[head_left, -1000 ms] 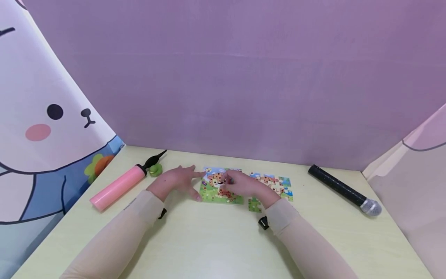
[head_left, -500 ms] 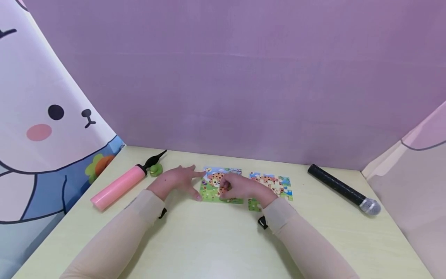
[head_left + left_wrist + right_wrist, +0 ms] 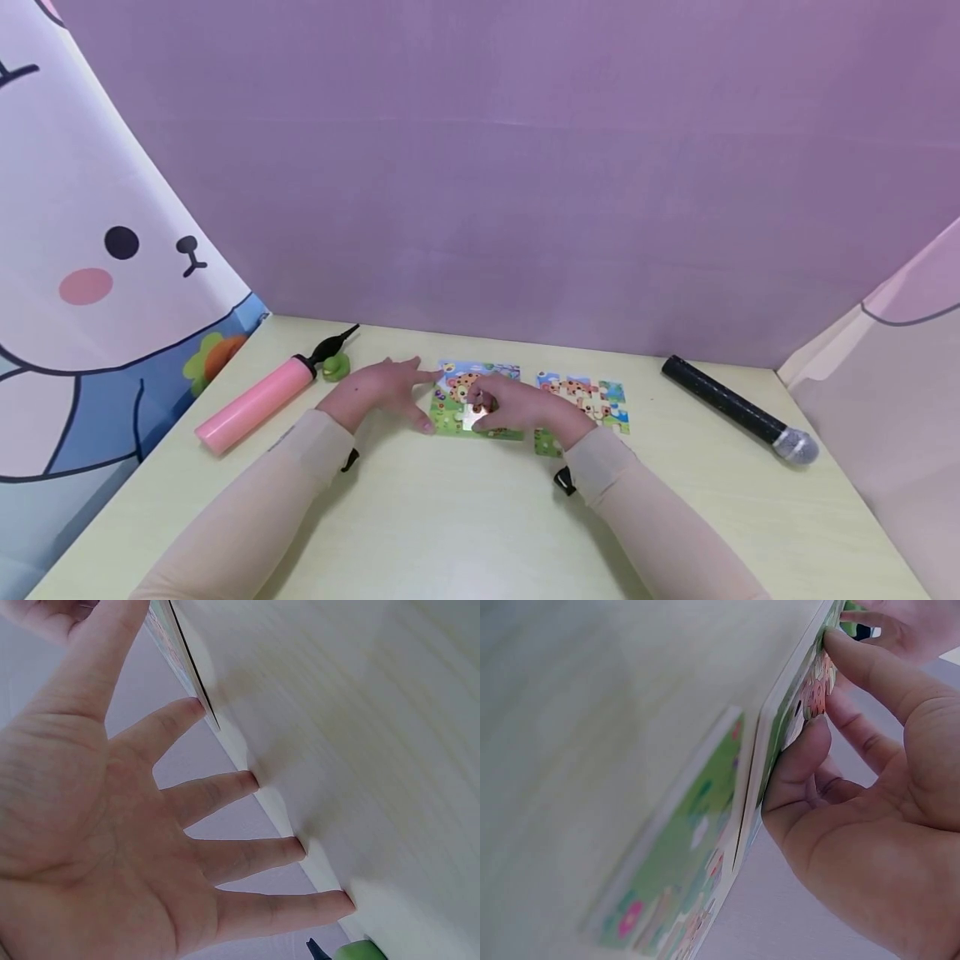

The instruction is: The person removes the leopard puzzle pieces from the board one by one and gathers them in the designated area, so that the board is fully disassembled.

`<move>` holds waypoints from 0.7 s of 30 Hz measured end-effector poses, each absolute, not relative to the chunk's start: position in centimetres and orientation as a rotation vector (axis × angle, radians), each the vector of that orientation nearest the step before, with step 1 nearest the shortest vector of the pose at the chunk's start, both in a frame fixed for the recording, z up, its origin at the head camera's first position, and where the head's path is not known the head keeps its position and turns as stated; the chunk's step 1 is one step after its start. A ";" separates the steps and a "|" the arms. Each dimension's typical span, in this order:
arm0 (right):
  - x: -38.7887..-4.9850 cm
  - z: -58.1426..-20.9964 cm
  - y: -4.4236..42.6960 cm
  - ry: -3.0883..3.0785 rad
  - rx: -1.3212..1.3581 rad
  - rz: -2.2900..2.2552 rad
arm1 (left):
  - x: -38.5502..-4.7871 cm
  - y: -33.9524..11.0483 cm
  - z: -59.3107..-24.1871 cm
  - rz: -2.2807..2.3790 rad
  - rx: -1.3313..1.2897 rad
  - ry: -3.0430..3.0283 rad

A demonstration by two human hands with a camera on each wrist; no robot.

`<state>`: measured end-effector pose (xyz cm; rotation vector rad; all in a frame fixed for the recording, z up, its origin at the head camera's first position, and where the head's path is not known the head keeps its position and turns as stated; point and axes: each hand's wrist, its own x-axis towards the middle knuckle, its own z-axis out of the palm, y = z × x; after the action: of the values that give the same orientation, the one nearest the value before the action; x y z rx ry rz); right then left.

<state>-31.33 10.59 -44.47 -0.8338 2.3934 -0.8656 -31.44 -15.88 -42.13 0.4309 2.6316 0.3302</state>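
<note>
A leopard-picture jigsaw puzzle lies flat between the hands, with a pale gap near its middle. My left hand is spread at its left edge; in the left wrist view the fingers are straight, fingertips on the table, one at the puzzle's edge. My right hand is over the puzzle's right half. In the right wrist view its curled thumb and fingers pinch a small reddish jigsaw piece, tilted up from the puzzle. Most of that piece is hidden in the head view.
Right of it lies a second jigsaw with uneven edges, partly covered by the right wrist. A pink hand pump and a small green toy are at the left. A black microphone lies at the right. A purple curtain hangs behind.
My right hand has shifted slightly left and toward me over the jigsaw, its fingers closing in. A pale gap now shows by its fingertips. The left hand has stayed in place.
</note>
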 end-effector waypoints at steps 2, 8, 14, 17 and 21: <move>-31.3 -44.4 10.6 2.392 -0.833 -0.872 | -31.5 -15.9 -42.1 0.332 0.431 2.630; -31.2 -44.2 10.7 2.419 -0.836 -0.868 | -31.5 -15.9 -42.1 0.332 0.441 2.632; -30.9 -43.8 10.6 2.410 -0.822 -0.876 | -31.5 -15.9 -42.1 0.330 0.444 2.631; -30.8 -43.8 10.5 2.399 -0.823 -0.889 | -31.4 -15.8 -42.0 0.330 0.446 2.630; -30.8 -43.7 10.5 2.362 -0.800 -0.930 | -31.3 -15.8 -42.0 0.333 0.446 2.623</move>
<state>-30.82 10.45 -43.72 -0.8002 2.3622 -0.9299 -31.32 -15.85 -41.95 0.4458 2.6226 0.3325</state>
